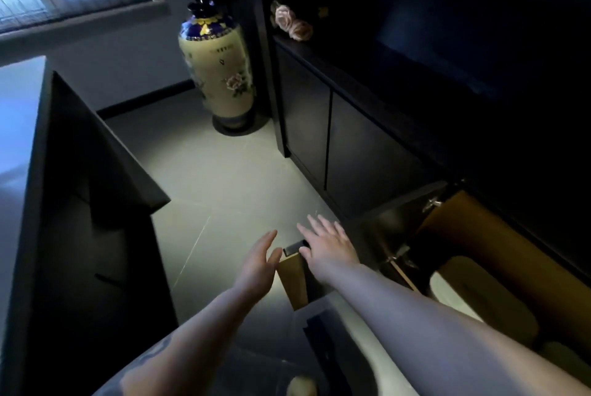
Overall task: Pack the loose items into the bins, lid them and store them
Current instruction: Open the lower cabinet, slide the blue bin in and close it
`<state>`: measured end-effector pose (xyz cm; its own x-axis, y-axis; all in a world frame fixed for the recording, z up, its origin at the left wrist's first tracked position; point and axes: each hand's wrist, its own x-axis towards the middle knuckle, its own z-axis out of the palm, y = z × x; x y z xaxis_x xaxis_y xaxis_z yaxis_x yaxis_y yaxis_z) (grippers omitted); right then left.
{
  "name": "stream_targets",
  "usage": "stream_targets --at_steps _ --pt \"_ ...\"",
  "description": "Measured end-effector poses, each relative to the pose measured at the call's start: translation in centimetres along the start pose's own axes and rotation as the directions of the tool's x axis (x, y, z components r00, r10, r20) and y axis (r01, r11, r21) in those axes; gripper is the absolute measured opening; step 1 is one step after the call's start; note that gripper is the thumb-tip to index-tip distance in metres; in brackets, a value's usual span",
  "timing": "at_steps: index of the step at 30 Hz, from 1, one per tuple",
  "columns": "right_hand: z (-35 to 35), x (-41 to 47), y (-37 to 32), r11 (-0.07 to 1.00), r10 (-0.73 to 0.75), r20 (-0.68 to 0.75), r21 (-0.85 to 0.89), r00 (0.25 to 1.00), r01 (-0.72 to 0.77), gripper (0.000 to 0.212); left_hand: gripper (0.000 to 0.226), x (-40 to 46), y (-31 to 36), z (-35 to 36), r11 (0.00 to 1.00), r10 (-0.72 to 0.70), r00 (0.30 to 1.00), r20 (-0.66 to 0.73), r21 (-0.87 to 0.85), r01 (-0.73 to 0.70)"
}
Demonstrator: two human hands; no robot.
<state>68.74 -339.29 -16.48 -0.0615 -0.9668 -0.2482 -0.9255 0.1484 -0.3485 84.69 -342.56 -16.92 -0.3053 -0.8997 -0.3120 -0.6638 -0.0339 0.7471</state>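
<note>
My left hand (pixel 259 263) and my right hand (pixel 331 243) reach forward with straight fingers on either side of the top corner of an open cabinet door (pixel 292 277). The door is dark outside and wood-coloured inside. My left fingertips are at its left edge, and my right palm lies over its top edge. Neither hand holds anything. Inside the open low cabinet (pixel 473 229) lies a pale rounded bin (pixel 470 293), partly hidden by my right forearm. A translucent bin (pixel 265 354) shows dimly at the bottom of the view, under my arms.
A tall cream floral vase (pixel 220 72) stands on the tiled floor (pixel 224 178) by the dark shelving unit (pixel 319 127). Pink fabric roses (pixel 292 23) lie on its ledge. A dark counter (pixel 80 187) borders the left. A second open door (pixel 396 219) with hinges is to the right.
</note>
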Motion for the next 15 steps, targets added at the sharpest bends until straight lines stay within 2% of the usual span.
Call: stream_targets --at_steps 3,6,9,12,15 --pt "2.0 -0.2 0.7 0.997 0.071 0.039 -0.023 0.997 -0.070 0.054 0.038 0.7 -1.3 1.4 0.997 -0.016 0.991 0.133 -0.079 0.027" --pt "2.6 -2.6 2.1 0.997 0.027 -0.046 0.078 0.999 -0.024 0.044 0.016 -0.4 -2.1 2.5 0.990 0.030 0.987 0.160 -0.143 -0.007" --pt "3.0 -7.1 3.4 0.992 0.013 -0.148 0.129 0.989 0.006 0.033 0.008 -3.5 -1.8 4.1 0.983 0.072 0.944 0.323 -0.183 -0.013" --pt "3.6 -13.2 5.9 0.985 0.056 -0.203 0.173 0.978 -0.020 0.026 0.012 -7.4 -0.3 7.6 0.980 0.110 0.854 0.508 -0.201 -0.006" --pt "3.9 -19.8 9.6 0.970 0.161 -0.209 0.213 0.965 -0.115 0.030 0.042 -11.2 2.2 12.9 0.983 0.098 0.789 0.607 -0.180 0.017"
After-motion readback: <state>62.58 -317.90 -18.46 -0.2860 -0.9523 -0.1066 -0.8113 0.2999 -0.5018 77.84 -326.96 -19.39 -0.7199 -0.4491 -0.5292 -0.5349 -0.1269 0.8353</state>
